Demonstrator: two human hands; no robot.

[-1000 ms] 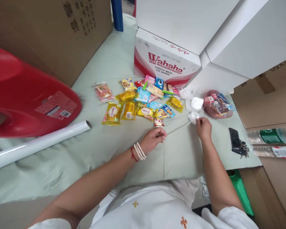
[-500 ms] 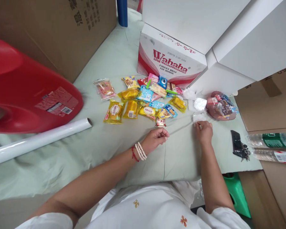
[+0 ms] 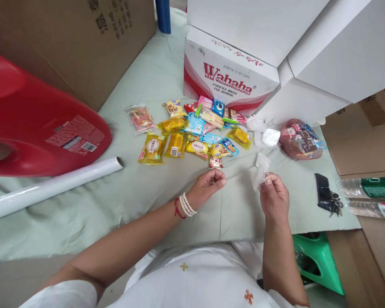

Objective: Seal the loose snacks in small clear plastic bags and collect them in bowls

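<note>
Right of centre, the right hand [image 3: 275, 197] pinches crumpled plastic film [image 3: 262, 167], apparently a holding step whose next move calls for steadiness, while the left hand [image 3: 207, 187] curls apart at centre, its grip unclear.

Your right hand [image 3: 275, 194] hides the lower end of the crumpled plastic [image 3: 261, 166] it pinches. Left of you, the frame crops a red jug [image 3: 48, 115] and white tube [image 3: 67, 182]; right, two bottles [image 3: 377, 188]. Fine print on snack wrappers [image 3: 175, 144] is illegible.
</note>
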